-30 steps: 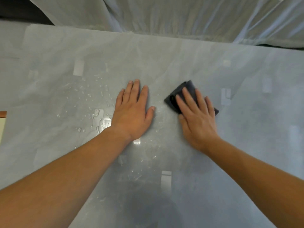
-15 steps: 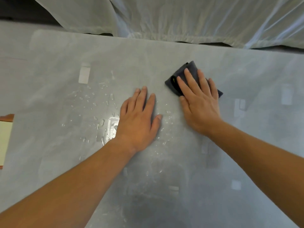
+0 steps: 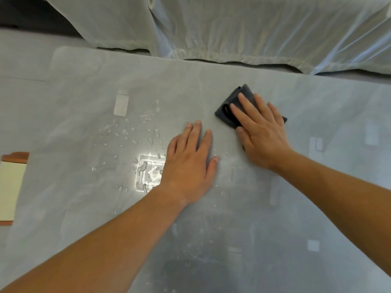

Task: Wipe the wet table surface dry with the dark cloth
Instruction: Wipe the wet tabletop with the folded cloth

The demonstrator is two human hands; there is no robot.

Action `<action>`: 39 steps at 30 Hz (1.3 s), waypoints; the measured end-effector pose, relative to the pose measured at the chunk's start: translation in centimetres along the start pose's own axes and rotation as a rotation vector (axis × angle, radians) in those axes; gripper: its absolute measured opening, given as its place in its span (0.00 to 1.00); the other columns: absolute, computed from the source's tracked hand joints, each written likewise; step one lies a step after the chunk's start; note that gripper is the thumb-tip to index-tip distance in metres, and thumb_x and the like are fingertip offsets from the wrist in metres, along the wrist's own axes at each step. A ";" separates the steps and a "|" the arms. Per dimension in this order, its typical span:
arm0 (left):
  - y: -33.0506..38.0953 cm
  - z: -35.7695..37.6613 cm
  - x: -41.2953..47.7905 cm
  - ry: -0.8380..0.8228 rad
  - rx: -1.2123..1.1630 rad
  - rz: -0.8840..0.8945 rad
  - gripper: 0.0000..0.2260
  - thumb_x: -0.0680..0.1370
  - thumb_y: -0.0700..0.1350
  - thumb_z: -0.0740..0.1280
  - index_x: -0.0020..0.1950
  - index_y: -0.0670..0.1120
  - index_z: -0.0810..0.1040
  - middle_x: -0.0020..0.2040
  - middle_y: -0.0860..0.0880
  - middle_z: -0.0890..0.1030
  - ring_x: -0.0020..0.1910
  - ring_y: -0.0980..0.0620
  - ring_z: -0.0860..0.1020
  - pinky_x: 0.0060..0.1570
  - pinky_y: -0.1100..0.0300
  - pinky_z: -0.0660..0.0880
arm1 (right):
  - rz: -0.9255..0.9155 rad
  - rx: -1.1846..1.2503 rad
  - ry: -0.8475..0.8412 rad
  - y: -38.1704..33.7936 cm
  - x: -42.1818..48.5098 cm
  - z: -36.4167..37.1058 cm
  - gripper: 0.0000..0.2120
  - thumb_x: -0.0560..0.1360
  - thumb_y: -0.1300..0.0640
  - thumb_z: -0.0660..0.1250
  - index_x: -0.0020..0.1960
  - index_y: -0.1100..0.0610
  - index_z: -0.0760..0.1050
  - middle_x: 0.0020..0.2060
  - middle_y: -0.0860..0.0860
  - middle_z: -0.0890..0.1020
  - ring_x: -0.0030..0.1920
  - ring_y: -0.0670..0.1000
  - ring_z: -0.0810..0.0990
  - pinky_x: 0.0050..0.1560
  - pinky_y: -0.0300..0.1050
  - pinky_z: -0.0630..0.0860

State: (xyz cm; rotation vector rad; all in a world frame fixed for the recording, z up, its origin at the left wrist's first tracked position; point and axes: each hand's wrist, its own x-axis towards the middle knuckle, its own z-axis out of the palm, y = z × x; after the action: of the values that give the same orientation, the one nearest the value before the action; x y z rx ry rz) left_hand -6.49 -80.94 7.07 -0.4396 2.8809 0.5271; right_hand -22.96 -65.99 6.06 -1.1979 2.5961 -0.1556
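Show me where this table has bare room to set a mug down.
Bare: the table right of the right hand and dark cloth; also the far strip between the droplets and the white sheet. Crowded: the middle, with both hands, and those droplets beside the left hand.

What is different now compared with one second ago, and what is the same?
The right hand has pushed the dark cloth away from the person, toward the far edge of the table. The left hand stays flat in place; the water drops beside it are still unwiped.
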 end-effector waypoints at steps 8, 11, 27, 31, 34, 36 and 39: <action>-0.7 0.7 -0.1 0.013 -0.016 0.032 0.29 0.82 0.58 0.48 0.81 0.46 0.57 0.83 0.42 0.51 0.81 0.44 0.48 0.76 0.50 0.46 | 0.320 0.058 0.137 -2.5 7.3 -0.5 0.27 0.83 0.47 0.48 0.81 0.45 0.51 0.82 0.48 0.49 0.81 0.57 0.43 0.79 0.58 0.42; -0.9 0.8 -0.3 0.031 -0.048 0.046 0.30 0.82 0.58 0.48 0.81 0.45 0.56 0.83 0.43 0.50 0.82 0.46 0.47 0.77 0.51 0.45 | 0.067 -0.013 0.066 -2.7 3.3 0.1 0.27 0.83 0.46 0.48 0.81 0.46 0.54 0.82 0.48 0.52 0.81 0.57 0.47 0.78 0.59 0.44; -3.2 0.6 -5.0 0.026 0.019 0.084 0.29 0.82 0.56 0.52 0.79 0.41 0.61 0.81 0.40 0.56 0.81 0.43 0.52 0.78 0.45 0.50 | -0.083 0.002 -0.052 -4.8 -2.4 1.8 0.26 0.83 0.46 0.48 0.81 0.42 0.55 0.81 0.44 0.52 0.81 0.54 0.45 0.79 0.56 0.44; -3.7 0.9 -5.1 0.025 0.016 0.116 0.30 0.82 0.56 0.52 0.80 0.41 0.59 0.82 0.40 0.55 0.81 0.44 0.50 0.79 0.45 0.49 | 0.143 0.003 0.049 -3.1 2.2 0.2 0.26 0.83 0.47 0.49 0.81 0.44 0.54 0.82 0.47 0.52 0.81 0.57 0.47 0.78 0.60 0.47; -3.9 1.1 -5.1 0.015 0.028 0.130 0.30 0.82 0.56 0.51 0.80 0.41 0.58 0.82 0.41 0.54 0.82 0.44 0.49 0.79 0.44 0.48 | 0.217 0.041 0.077 -4.3 1.9 0.5 0.26 0.84 0.48 0.50 0.81 0.45 0.52 0.82 0.48 0.50 0.81 0.57 0.44 0.78 0.57 0.43; -3.8 0.9 -5.2 0.017 0.039 0.116 0.30 0.82 0.57 0.51 0.80 0.41 0.58 0.82 0.41 0.54 0.81 0.44 0.50 0.79 0.44 0.48 | 0.153 0.029 0.074 -5.9 -1.7 1.7 0.26 0.83 0.48 0.50 0.81 0.45 0.53 0.82 0.47 0.50 0.81 0.57 0.44 0.78 0.57 0.42; -3.2 0.6 -5.3 0.018 0.048 0.102 0.31 0.82 0.57 0.50 0.80 0.41 0.59 0.82 0.40 0.54 0.81 0.43 0.49 0.79 0.42 0.46 | -0.027 0.011 -0.012 -6.2 -6.4 2.8 0.26 0.83 0.47 0.49 0.81 0.44 0.55 0.81 0.46 0.51 0.81 0.55 0.45 0.79 0.56 0.42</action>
State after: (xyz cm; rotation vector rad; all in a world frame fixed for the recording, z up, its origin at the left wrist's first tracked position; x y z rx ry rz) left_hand -0.36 -82.25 6.70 -0.2934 2.9379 0.4709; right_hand -13.69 -65.07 6.01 -1.2266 2.5667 -0.1674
